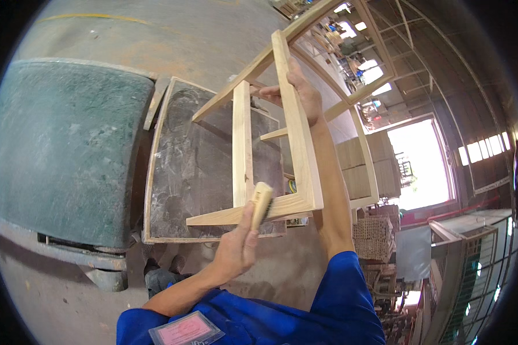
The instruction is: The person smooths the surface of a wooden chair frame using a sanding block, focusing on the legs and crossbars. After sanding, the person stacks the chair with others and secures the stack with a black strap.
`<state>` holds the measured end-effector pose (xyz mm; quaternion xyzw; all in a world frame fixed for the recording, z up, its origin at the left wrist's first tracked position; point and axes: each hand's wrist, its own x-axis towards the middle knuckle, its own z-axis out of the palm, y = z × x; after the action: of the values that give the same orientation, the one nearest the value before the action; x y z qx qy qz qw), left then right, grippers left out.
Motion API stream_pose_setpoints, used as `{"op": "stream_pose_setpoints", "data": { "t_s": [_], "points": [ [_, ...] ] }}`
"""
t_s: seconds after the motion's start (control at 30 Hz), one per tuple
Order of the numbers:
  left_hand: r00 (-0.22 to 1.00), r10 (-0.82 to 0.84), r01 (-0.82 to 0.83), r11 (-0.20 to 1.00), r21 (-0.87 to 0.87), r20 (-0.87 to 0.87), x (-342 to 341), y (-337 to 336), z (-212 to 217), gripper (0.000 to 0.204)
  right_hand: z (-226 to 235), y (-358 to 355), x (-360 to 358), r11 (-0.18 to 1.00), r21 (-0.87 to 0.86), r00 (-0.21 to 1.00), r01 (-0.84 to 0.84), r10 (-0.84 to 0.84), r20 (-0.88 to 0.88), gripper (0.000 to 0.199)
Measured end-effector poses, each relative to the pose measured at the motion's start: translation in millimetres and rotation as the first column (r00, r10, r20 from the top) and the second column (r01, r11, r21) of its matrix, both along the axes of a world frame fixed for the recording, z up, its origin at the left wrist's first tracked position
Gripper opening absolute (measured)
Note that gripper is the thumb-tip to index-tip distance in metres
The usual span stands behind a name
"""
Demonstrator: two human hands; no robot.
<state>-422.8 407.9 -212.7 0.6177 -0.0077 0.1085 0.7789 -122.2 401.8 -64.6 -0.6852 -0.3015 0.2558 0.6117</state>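
A pale, unpainted wooden chair frame (298, 135) is held tilted over a dark, dusty tabletop (204, 155). My right hand (306, 95) reaches up along its side and grips a long rail near the upper end, with the fingers partly behind the wood. My left hand (235, 248) is closed around a wooden-backed brush (262, 202) with dark bristles. The brush is at the lower corner of the frame, by the joint of a rail and a tapered leg (218, 217). Whether the bristles touch the wood is hard to see.
To the left stands a large table with a worn green top (63, 152), beside the dark tabletop. Stacked wooden parts (374, 236) and cardboard-coloured piles (380, 164) are at the right. A bright doorway (423, 164) lies beyond. My shoes show below the tabletop.
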Motion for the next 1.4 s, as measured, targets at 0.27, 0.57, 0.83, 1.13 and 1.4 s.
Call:
{"op": "stream_pose_setpoints", "data": {
  "t_s": [0.27, 0.57, 0.83, 1.13, 1.4],
  "points": [
    [0.998, 0.023, -0.022, 1.0, -0.018, 0.052, -3.2, -2.0, 27.6, 0.06, -0.1, 1.3, -5.5, 0.998, 0.063, 0.999, 0.015, -0.012, -0.052, 0.055],
    [0.989, 0.123, -0.134, 0.983, -0.129, -0.087, -21.6, -28.0, -23.4, 0.058, 6.5, -2.4, 1.9, 1.0, -0.013, 0.999, -0.002, 0.003, 0.039, 0.059],
    [0.994, 0.06, -0.06, 0.998, -0.004, -0.093, -23.3, -24.8, -19.8, 0.055, -5.4, -20.7, 12.7, 0.995, 0.084, 0.998, -0.057, 0.058, -0.021, 0.064],
    [0.836, -0.379, -0.422, 0.017, 0.906, 0.396, 22.5, 68.9, 11.3, 0.083, -10.2, -2.7, 5.1, 0.953, 0.302, 0.998, 0.0, 0.017, -0.053, 0.065],
    [0.88, -0.431, -0.371, -0.358, 0.857, 0.201, 13.0, 75.8, 47.2, 0.072, -14.9, -7.1, 2.5, 0.922, 0.386, 0.999, 0.01, 0.01, -0.05, 0.032]
  ]
}}
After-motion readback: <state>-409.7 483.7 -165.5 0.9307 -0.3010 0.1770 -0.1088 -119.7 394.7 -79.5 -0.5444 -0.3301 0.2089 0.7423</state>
